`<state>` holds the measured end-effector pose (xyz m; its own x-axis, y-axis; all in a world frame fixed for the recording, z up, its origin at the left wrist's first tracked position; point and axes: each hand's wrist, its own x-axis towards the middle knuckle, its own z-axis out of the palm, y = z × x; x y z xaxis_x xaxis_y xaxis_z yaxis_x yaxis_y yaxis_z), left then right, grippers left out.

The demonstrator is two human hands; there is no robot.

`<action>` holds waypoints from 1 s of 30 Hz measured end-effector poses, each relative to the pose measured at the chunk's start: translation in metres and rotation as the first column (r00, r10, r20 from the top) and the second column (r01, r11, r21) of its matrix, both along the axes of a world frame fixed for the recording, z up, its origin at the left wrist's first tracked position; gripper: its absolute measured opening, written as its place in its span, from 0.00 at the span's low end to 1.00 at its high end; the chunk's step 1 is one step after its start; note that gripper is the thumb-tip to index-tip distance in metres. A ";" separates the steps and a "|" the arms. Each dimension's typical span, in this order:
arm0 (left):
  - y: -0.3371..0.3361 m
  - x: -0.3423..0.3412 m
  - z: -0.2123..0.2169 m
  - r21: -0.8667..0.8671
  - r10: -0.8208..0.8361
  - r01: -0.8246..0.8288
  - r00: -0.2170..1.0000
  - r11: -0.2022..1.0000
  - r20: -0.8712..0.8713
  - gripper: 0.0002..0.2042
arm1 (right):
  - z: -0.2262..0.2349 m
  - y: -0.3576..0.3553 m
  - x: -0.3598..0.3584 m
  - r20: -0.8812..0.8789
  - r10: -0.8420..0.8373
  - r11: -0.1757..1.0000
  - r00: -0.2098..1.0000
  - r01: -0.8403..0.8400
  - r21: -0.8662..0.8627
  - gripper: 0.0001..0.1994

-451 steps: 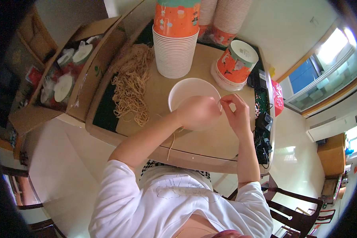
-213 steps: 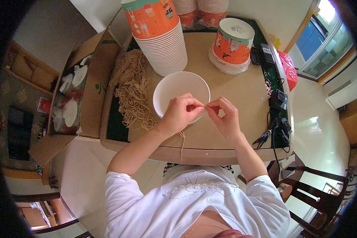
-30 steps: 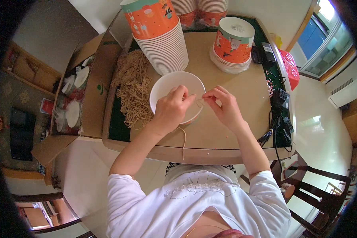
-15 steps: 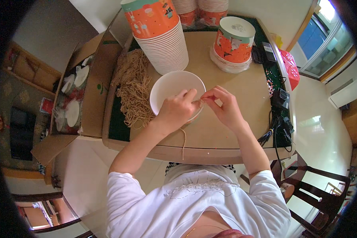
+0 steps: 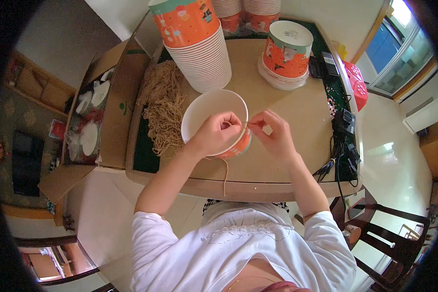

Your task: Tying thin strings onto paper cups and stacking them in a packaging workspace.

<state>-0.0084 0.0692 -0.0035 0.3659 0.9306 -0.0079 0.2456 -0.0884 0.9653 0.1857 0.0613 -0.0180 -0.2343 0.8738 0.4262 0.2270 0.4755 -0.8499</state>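
Note:
An orange paper bucket (image 5: 238, 147) with a white inside stands tilted on the table in front of me, its mouth turned up and to the left. Over its right rim my left hand (image 5: 216, 135) is closed in a pinch on a thin tan string, thumb against the fingers. My right hand (image 5: 276, 134) meets it just outside the rim, fingertips pinched on the same string. The fine detail between the fingertips is too small to make out. A loose length of string (image 5: 226, 176) hangs over the table's front edge below the bucket.
Tan string lies in a heap (image 5: 163, 107) left of the bucket. Behind it rises a tall stack of paper buckets (image 5: 202, 61); a shorter upturned stack (image 5: 286, 56) stands at the right. Black cables and adapters (image 5: 343, 146) line the right edge. An open cardboard box (image 5: 114, 107) stands left.
The bucket has tipped and shifted slightly left, so more of its orange side shows. My left fingers have curled in, and both hands stay together at the rim.

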 end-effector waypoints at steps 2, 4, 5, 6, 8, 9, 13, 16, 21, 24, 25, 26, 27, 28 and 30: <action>0.000 0.002 0.004 -0.095 0.000 -0.006 0.998 0.995 -0.065 0.03 | -0.001 -0.002 0.000 0.000 -0.001 1.000 1.000 0.001 -0.017 0.04; -0.004 0.006 0.011 0.009 -0.002 0.003 0.987 1.000 -0.161 0.04 | -0.003 -0.003 0.001 0.006 -0.016 1.000 1.000 0.016 -0.005 0.04; -0.005 0.007 0.012 0.111 0.008 0.021 0.967 0.994 -0.255 0.05 | -0.002 -0.004 0.001 0.005 -0.017 1.000 1.000 0.017 -0.005 0.04; -0.005 0.007 0.010 0.068 -0.024 0.043 0.967 0.997 -0.253 0.05 | -0.001 -0.006 0.001 -0.005 -0.032 0.999 0.999 0.032 -0.009 0.04; -0.003 0.005 0.013 -0.069 -0.066 0.054 0.980 0.996 -0.188 0.05 | -0.001 -0.007 0.000 -0.016 -0.046 0.999 0.999 0.046 -0.014 0.05; -0.002 0.005 0.015 -0.204 -0.101 0.076 0.988 0.976 -0.118 0.06 | -0.001 -0.008 -0.001 -0.013 -0.024 0.999 1.000 0.024 0.024 0.05; 0.007 -0.002 0.012 -0.568 0.080 0.167 0.920 0.806 0.385 0.08 | 0.000 -0.012 -0.003 -0.006 0.000 0.997 1.000 0.001 0.072 0.05; 0.005 0.002 0.009 -0.520 0.128 0.075 0.931 0.851 0.343 0.08 | -0.004 -0.014 -0.005 -0.009 -0.030 0.997 0.999 0.031 0.076 0.05; 0.005 -0.003 0.004 -0.457 0.078 0.067 0.954 0.887 0.291 0.09 | 0.000 -0.015 -0.007 -0.041 -0.064 0.995 0.997 0.067 0.072 0.05; 0.005 -0.004 0.007 -0.467 0.071 0.071 0.957 0.881 0.280 0.09 | 0.001 -0.014 -0.007 -0.038 -0.067 0.995 0.997 0.070 0.074 0.05; 0.005 -0.004 0.008 -0.479 0.071 0.072 0.959 0.875 0.273 0.09 | 0.000 -0.014 -0.007 -0.034 -0.065 0.995 0.997 0.067 0.076 0.05; 0.006 -0.005 0.008 -0.479 0.071 0.072 0.959 0.875 0.274 0.09 | 0.000 -0.014 -0.007 -0.033 -0.064 0.995 0.997 0.066 0.076 0.05; 0.007 -0.006 0.009 -0.473 0.042 0.098 0.960 0.876 0.277 0.08 | 0.000 -0.014 -0.008 -0.041 -0.062 0.995 0.997 0.065 0.069 0.05; 0.007 -0.007 0.009 -0.467 0.013 0.124 0.960 0.876 0.280 0.07 | -0.001 -0.014 -0.008 -0.049 -0.060 0.996 0.997 0.063 0.062 0.05; 0.004 -0.002 0.010 -0.419 -0.012 0.122 0.966 0.900 0.257 0.07 | -0.002 -0.014 -0.007 -0.041 -0.065 0.996 0.997 0.067 0.061 0.05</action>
<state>-0.0107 0.0736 0.0062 0.4692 0.8297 -0.3023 0.0081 0.3383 0.9410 0.1783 0.0475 -0.0197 -0.1591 0.8583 0.4879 0.2267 0.5128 -0.8281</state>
